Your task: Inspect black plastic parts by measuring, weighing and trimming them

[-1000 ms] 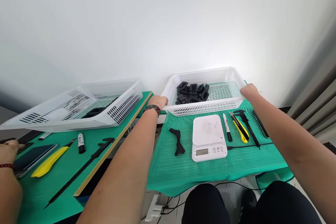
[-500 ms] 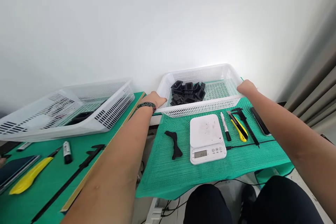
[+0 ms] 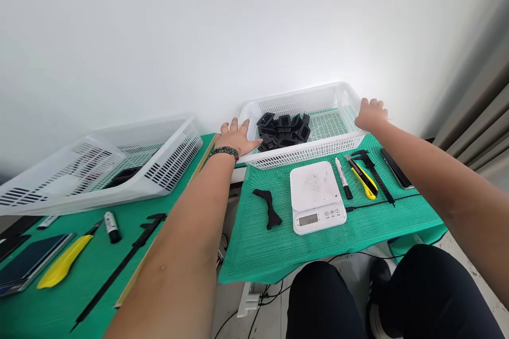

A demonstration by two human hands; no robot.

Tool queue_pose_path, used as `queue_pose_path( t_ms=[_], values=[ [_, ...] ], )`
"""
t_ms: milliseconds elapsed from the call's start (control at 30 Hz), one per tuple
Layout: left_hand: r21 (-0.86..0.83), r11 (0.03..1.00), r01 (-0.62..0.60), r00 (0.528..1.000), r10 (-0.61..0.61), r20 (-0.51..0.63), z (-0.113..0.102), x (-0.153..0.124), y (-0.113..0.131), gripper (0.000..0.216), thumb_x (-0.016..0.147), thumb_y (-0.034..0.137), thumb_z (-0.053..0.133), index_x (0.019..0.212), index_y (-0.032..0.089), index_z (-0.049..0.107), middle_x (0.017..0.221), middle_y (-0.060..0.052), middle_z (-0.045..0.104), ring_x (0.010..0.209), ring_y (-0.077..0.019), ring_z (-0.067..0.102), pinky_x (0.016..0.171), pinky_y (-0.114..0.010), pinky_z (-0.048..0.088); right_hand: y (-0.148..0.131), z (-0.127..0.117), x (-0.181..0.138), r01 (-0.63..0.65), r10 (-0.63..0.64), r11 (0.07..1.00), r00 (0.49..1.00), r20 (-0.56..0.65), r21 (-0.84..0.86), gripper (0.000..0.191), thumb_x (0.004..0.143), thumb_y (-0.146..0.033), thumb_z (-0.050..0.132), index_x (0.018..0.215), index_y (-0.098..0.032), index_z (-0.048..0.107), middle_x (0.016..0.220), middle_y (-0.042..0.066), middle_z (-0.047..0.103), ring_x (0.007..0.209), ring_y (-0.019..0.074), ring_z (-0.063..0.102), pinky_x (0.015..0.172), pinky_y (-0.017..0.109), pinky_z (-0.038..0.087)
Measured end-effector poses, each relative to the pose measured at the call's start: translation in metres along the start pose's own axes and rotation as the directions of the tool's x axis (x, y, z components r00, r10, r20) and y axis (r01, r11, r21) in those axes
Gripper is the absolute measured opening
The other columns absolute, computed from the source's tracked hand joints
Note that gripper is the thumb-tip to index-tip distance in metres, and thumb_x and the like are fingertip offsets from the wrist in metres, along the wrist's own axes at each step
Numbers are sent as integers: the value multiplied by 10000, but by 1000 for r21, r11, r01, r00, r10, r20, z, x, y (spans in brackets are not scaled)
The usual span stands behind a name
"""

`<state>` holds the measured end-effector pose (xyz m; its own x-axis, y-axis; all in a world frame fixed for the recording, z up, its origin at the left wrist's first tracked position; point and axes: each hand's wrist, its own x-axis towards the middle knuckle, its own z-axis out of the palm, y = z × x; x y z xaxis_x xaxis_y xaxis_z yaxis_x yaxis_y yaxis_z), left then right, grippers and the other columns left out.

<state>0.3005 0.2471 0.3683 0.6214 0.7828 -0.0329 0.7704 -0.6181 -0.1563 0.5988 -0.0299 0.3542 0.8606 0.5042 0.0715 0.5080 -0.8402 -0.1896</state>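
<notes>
My left hand (image 3: 234,137) rests at the left end of a white plastic basket (image 3: 306,149), fingers spread and thumb over the rim. At the basket's right end, my right hand (image 3: 373,115) touches the rim with its fingers apart, partly foreshortened. Inside the basket, a pile of black plastic parts (image 3: 283,130) lies toward the left. In front stands a white digital scale (image 3: 314,188) with a bare platform. A single black curved part (image 3: 269,208) lies left of the scale on the green mesh cloth (image 3: 254,254).
Right of the scale lie a marker (image 3: 343,178), a yellow utility knife (image 3: 363,180), black calipers (image 3: 374,176) and a phone (image 3: 396,168). On the left table are another white basket (image 3: 170,169), a yellow knife (image 3: 66,262), a marker (image 3: 112,228) and calipers (image 3: 119,270).
The basket appears slightly higher in view, along with the scale and tools, as the view shifts. My left fingers have spread out, and my right fingers have lifted and parted at the rim.
</notes>
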Motion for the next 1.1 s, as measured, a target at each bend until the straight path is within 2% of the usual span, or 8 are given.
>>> queue_pose_path(
  t_ms=[133,267,367,500,767,867,1000,1100],
  values=[
    [0,999,-38,999,38,1,0,3,1,949,901,770,313,1677,263,110,1766,-102,55,1600,-438,72,1208,-644,258,3,3,10,104,-99,991,993,61,-81,811,829,-433,685,1511,-161,341,1445,228,432,1377,441,350,1087,592,375],
    [-22,999,-50,999,50,15,1,3,1,950,908,769,326,1676,253,109,1763,-121,74,1593,-450,78,1208,-646,235,9,6,21,145,-138,984,988,71,-100,923,834,-457,694,1588,-162,250,1520,236,380,1420,471,309,1115,640,332],
    [-15,996,-90,996,90,0,4,4,0,932,931,756,327,1676,247,91,1763,-125,40,1590,-460,46,1212,-656,194,17,8,33,147,-142,985,988,63,-94,954,852,-439,711,1609,-155,206,1523,243,368,1412,492,309,1085,687,329],
    [-5,991,-134,990,134,33,10,12,0,952,936,749,397,1675,234,88,1762,-122,14,1578,-458,8,1216,-665,138,22,7,46,212,-203,973,974,105,-91,911,929,-467,677,1599,-78,198,1510,299,356,1391,473,308,1080,654,326],
    [-88,984,-157,987,160,27,14,28,-2,1032,880,804,413,1674,236,78,1752,-78,39,1560,-485,-54,1216,-634,73,3,-15,23,191,-171,971,975,142,-142,997,877,-489,748,1599,-66,207,1502,329,391,1386,477,361,1078,633,343],
    [-112,983,-148,989,148,-3,15,33,-2,1006,877,760,457,1674,252,109,1750,-51,95,1556,-427,7,1208,-599,131,-2,-21,21,168,-145,975,977,157,-145,1061,846,-478,774,1626,-87,170,1526,333,378,1377,469,409,1067,603,385],
    [-144,981,-127,992,121,-43,19,41,-2,1020,822,787,499,1642,223,277,1714,-16,256,1522,-316,52,1197,-485,151,-2,-22,29,155,-127,978,973,192,-138,1134,867,-516,753,1661,-127,42,1554,346,340,1388,482,419,1028,576,419],
    [-141,982,-127,992,123,-34,21,49,-4,1036,818,792,486,1652,227,241,1723,-7,235,1521,-312,82,1188,-482,166,0,-18,38,158,-131,977,975,180,-142,1162,869,-544,754,1661,-116,19,1521,355,393,1382,487,434,1014,575,422]
  ],
)
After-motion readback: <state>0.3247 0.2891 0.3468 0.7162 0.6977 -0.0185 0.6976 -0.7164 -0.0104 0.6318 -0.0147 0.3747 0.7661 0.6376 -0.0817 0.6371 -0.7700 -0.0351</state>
